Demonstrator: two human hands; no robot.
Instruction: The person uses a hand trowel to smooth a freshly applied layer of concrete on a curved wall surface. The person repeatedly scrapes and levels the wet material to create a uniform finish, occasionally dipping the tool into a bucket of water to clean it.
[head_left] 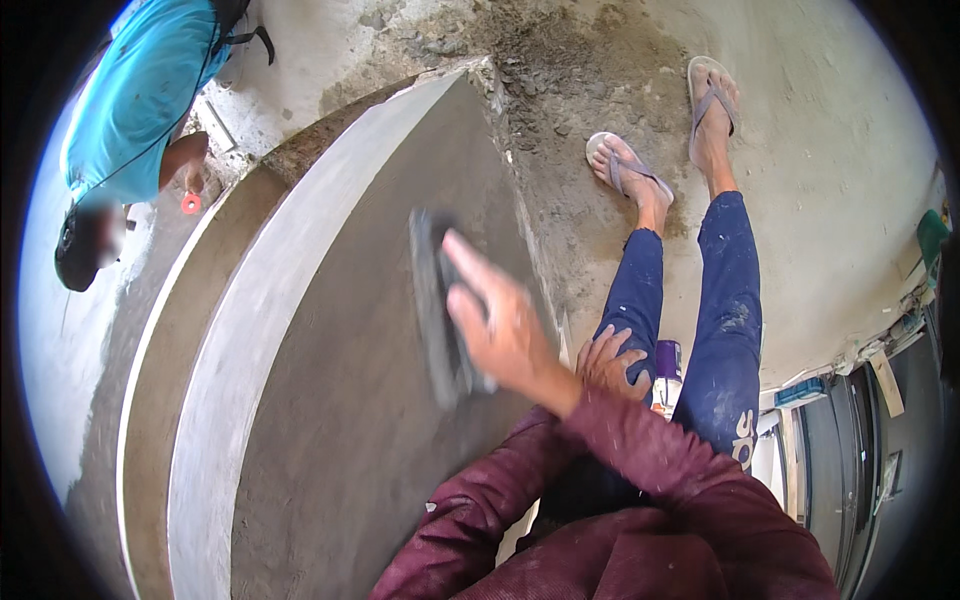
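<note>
My right hand (510, 335), reaching across from the right, is closed on a plastering float (435, 310), its index finger stretched along the top. The float is long, grey and smeared by motion; it lies against a smooth grey plastered surface (340, 330) with a curved edge. Under the right forearm passes my left arm, and my left hand (610, 362) rests on the knee of my blue trousers (628, 290), fingers spread and holding nothing. A paler band (255, 270) borders the plaster on its left.
At the upper left a person in a blue shirt (150, 90) bends beside a curved lower ledge (175, 310), a small red thing (191, 203) at their hand. Rubble-strewn floor (560, 90) lies beyond my sandalled feet. A purple-and-white container (667, 365) stands between my legs.
</note>
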